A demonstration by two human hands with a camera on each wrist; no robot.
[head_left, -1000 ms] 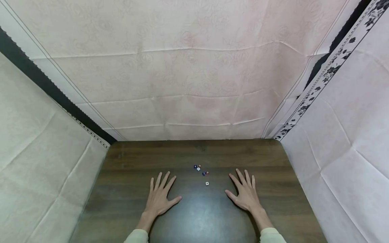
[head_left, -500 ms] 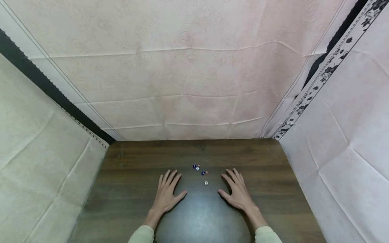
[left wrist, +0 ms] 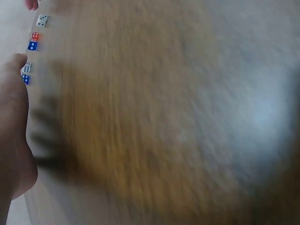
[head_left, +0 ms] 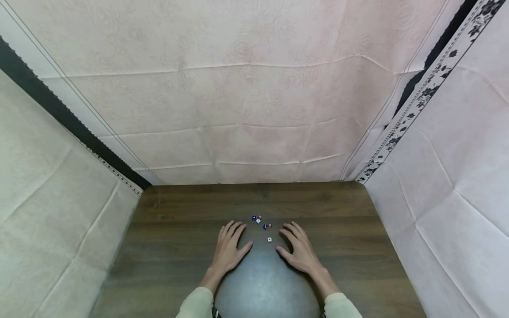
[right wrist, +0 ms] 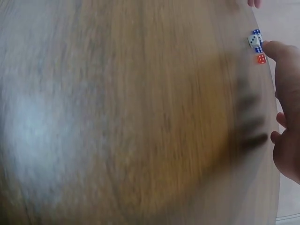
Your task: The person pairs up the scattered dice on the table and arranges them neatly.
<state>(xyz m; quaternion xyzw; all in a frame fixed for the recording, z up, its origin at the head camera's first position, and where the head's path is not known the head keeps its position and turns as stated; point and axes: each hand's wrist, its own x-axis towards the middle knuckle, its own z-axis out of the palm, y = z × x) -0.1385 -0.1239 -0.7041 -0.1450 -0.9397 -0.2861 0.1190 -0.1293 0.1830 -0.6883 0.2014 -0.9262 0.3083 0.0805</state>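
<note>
Several small dice lie loosely grouped on the wooden table. Nearest me is a white die (head_left: 269,240); behind it sit a blue die (head_left: 265,226) and a red die (head_left: 270,225) side by side. Farther back another white die (head_left: 258,221) lies close to a second blue die (head_left: 254,218) and a second red die. My left hand (head_left: 229,247) is left of the dice, fingers extended and slightly bent, holding nothing. On the other side my right hand (head_left: 297,249) mirrors it, fingers spread and gently bent, apart from the dice. Both thumbs point inward toward the nearest white die.
The dark wooden table (head_left: 179,203) ends at a straight far edge. Pale patterned cloth (head_left: 246,110) hangs behind it, with more cloth (head_left: 59,212) along the left side and on the right (head_left: 449,212). Light reflects off the table's front middle.
Both hands have moved inward, the left to the right and the right to the left, closing in on the dice. Their fingers are less spread than before. The dice have stayed in place.
</note>
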